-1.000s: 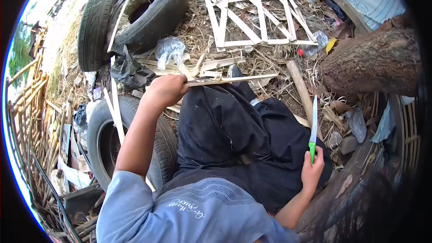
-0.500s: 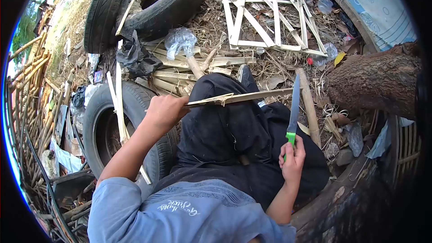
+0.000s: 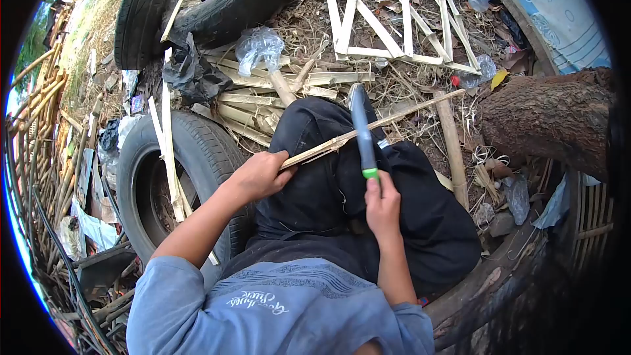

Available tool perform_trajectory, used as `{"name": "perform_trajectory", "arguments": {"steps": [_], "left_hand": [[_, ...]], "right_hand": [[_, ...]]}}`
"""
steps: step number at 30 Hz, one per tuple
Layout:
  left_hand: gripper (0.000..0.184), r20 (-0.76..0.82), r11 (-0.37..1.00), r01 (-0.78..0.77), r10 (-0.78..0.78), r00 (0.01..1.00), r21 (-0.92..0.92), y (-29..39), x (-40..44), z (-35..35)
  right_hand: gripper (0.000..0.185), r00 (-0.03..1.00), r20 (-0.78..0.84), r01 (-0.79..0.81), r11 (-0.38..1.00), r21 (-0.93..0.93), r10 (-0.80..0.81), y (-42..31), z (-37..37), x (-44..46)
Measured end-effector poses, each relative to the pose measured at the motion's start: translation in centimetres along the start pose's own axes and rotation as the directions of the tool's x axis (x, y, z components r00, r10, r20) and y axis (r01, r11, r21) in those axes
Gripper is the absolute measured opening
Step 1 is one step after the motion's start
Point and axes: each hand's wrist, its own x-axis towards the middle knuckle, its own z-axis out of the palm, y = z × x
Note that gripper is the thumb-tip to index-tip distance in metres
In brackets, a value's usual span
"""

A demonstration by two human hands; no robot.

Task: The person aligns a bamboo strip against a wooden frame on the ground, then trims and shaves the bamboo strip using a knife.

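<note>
On my feed, left hand [image 3: 263, 175]: closed on one end of a bamboo strip [image 3: 402, 116] slanting over the knee [image 3: 294, 129], seemingly for steadiness. Right hand [image 3: 384, 205]: gripping a knife [image 3: 363, 133], blade across the strip, contact unclear. Beyond: slatted frame [image 3: 405, 16], lying flat.

Our long, flat bamboo strip [image 3: 407, 116] is pale straw-yellow, our slim metal knife [image 3: 363, 135] silver-grey with a bright green handle [image 3: 371, 174]. At six o'clock our blue-grey T-shirt [image 3: 289, 332] bears white lettering [image 3: 259, 302] and darker wavy bands [image 3: 322, 283]; at two, a pale-blue sheet [image 3: 539, 0] carries bluer flowers.
</note>
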Motion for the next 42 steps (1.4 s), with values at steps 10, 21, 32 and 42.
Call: {"name": "perform_trajectory", "arguments": {"steps": [10,21,32,42], "left_hand": [[0.031,0.066,0.995,0.034,-0.028,0.997,-0.091,-0.4,0.9,-0.6],[0.037,0.014,0.995,0.096,-0.095,0.995,-0.033,-0.1,1.4,0.2],[0.039,0.0,0.996,0.094,-0.094,0.996,-0.012,-0.1,1.6,0.1],[0.037,0.013,0.988,0.153,-0.153,0.988,0.003,0.9,1.5,-0.1]], "right_hand": [[0.021,0.988,0.081,0.138,0.986,-0.092,-0.131,0.1,1.5,0.5],[0.02,1.0,0.011,0.016,0.999,0.045,-0.017,0.5,2.4,0.4],[0.029,0.983,0.096,-0.185,0.881,0.436,0.159,-1.2,0.4,0.7],[0.029,0.925,0.351,-0.248,0.93,0.273,0.143,-0.6,0.0,1.0]]}}
